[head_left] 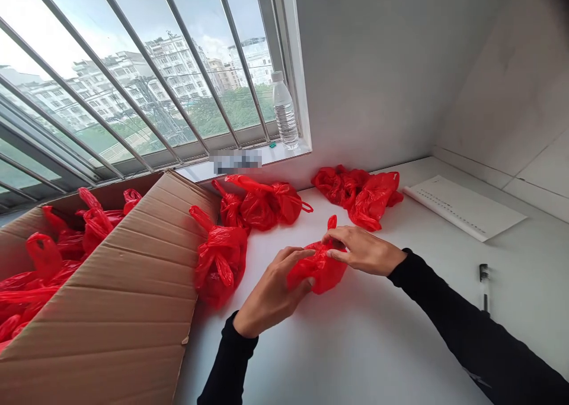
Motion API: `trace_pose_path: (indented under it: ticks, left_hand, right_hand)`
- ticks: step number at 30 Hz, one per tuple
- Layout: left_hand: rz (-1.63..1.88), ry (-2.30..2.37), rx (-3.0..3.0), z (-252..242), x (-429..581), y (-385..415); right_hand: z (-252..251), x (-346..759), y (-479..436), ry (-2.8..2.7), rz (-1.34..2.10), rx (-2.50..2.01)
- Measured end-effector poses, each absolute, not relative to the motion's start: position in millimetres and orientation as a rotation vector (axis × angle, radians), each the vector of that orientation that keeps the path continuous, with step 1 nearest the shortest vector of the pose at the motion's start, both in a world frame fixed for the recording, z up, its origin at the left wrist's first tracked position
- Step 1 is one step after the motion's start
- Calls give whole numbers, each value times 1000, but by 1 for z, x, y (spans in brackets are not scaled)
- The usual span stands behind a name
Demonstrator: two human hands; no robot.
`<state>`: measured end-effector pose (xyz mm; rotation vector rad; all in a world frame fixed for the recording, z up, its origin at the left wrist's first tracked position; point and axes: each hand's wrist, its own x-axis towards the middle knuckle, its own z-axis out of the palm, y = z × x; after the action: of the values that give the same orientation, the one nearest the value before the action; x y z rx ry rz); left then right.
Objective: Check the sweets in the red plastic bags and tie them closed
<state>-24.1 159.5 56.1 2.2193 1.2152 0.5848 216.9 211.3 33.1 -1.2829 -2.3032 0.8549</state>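
A small red plastic bag [323, 276] sits on the white tabletop between my two hands. My left hand [274, 289] curls around its left side, thumb near the front and fingers over the top. At the bunched top of the bag, my right hand [365, 249] pinches the plastic between thumb and fingers, with a loop of the bag sticking up beyond them. What the bag contains cannot be made out. Another tied red bag [221, 262] stands to the left of my left hand, close to the cardboard box.
The open cardboard box [128, 280] on the left holds several red bags [95, 221]. More tied bags [262, 206] and a further cluster [362, 194] lie along the wall. A water bottle [285, 114] stands on the sill; paper [464, 206] and a pen [484, 286] are at right.
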Motion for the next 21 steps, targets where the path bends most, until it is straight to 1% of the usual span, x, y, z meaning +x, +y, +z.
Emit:
trace_pose_path:
  ticks: [9,12,16,21]
  left_hand:
    - [603,1438,2246,32,-23,164]
    - [649,1523,2227,35,-28,167]
    - [813,1654,2134,44,-39,172]
    - [899,1636,2082,48,-37,172]
  right_hand:
    - [43,216,207,-2310,895,-1253]
    - [49,224,206,-2318,897,-1303]
    - [58,235,205,-2312,887,-1419]
    - [60,225,201,-2214,836,-1368]
